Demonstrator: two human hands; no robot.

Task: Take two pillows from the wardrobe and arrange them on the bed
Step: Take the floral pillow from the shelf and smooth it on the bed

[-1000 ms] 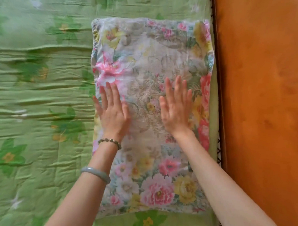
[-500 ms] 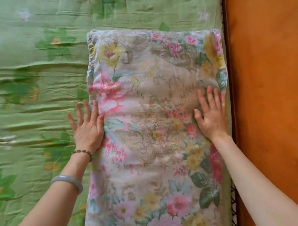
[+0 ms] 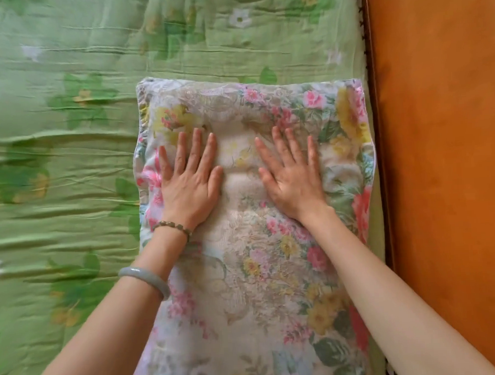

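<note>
Floral pillow (image 3: 258, 272) lay flat on the green flowered bed cover (image 3: 70, 172), its long side running along the orange wooden board (image 3: 444, 178) at the right and its right edge just beside that board. The pillow's near end ran out of the bottom of the view.

Left hand (image 3: 189, 187) was palm down on the left half of the pillow's far part. Its fingers (image 3: 195, 150) were straight and a little spread, pointing away from the person, with the thumb turned inward. It gripped nothing and lay flat on the fabric. Right hand (image 3: 293, 182) was also palm down, on the right half at about the same level. Its fingers (image 3: 291, 145) were straight and fanned, tipped slightly leftward, thumb inward, and it held nothing either.

The hands were apart with a strip of pillow between the thumbs, and the fabric looked dented around the palms. Both forearms were bare, coming in from the bottom corners and angling toward each other.

A beaded bracelet (image 3: 171, 227) sat at the left wrist, with a pale bangle (image 3: 145, 279) further down the forearm. The cover was wrinkled to the left of the pillow.
</note>
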